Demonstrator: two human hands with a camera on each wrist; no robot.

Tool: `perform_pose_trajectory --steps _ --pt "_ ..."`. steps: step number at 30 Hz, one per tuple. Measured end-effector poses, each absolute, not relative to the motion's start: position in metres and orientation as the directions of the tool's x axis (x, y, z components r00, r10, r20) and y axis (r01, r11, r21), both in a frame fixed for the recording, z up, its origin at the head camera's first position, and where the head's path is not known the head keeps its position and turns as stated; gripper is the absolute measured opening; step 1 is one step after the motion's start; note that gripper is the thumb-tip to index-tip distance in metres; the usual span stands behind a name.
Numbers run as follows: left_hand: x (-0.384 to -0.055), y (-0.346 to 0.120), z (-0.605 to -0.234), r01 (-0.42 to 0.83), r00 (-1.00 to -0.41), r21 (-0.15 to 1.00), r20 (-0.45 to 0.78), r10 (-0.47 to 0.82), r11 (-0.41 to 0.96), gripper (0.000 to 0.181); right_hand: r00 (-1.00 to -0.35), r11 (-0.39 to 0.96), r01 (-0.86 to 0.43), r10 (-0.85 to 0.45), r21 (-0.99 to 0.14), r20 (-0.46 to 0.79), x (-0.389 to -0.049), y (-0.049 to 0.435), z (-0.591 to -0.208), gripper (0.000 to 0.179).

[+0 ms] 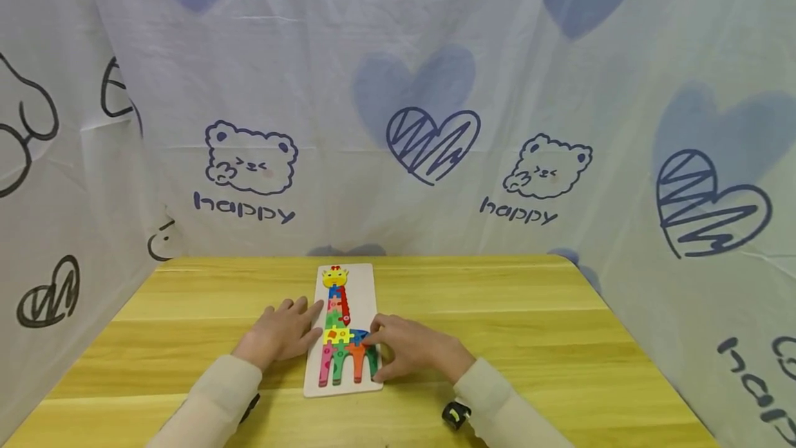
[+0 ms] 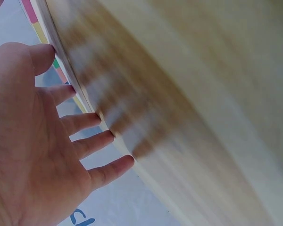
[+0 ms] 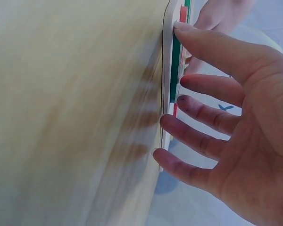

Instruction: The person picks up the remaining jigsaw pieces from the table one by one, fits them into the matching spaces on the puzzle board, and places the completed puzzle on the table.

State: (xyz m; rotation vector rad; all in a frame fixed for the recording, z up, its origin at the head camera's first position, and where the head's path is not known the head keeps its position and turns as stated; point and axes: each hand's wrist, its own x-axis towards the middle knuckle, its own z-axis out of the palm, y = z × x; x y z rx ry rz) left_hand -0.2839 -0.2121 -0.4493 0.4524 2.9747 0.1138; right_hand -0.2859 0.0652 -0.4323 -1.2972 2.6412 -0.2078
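A white puzzle board (image 1: 362, 296) lies lengthwise on the table, bearing a giraffe of coloured jigsaw pieces. At its far end is the yellow head (image 1: 335, 277), with a red mane (image 1: 345, 306) beside the neck. Along the board's left edge my left hand (image 1: 282, 329) rests with spread fingers, thumb nearest me. My right hand (image 1: 407, 344) reaches over the lower right edge. Its index finger is at the blue piece (image 1: 357, 334), and in the right wrist view the thumb touches the board's edge by the dark green leg piece (image 3: 175, 70). Both hands' fingers are extended.
The wooden table (image 1: 497, 310) extends on both sides of the board. Behind it hangs a pale curtain (image 1: 348, 178) printed with hearts and bears, which also runs along both sides. A black wrist strap (image 1: 456, 415) sits at the right sleeve.
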Motion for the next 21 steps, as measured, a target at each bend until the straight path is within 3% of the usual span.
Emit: perform_pose_trajectory --steps 5,10,21 --pt "-0.284 -0.212 -0.448 0.290 -0.946 0.099 -0.121 0.301 0.952 0.063 -0.599 0.602 -0.763 -0.796 -0.236 -0.091 -0.286 0.069 -0.432 0.057" --pt "-0.283 -0.213 -0.446 0.287 -0.945 0.104 -0.131 0.299 0.952 0.064 -0.640 0.629 -0.736 -0.767 -0.250 -0.043 -0.285 0.076 -0.431 0.049" --pt "-0.284 -0.213 -0.443 0.283 -0.944 0.108 -0.143 0.296 0.953 0.063 -0.767 0.760 -0.631 -0.581 -0.154 0.274 -0.285 0.103 -0.418 0.037"
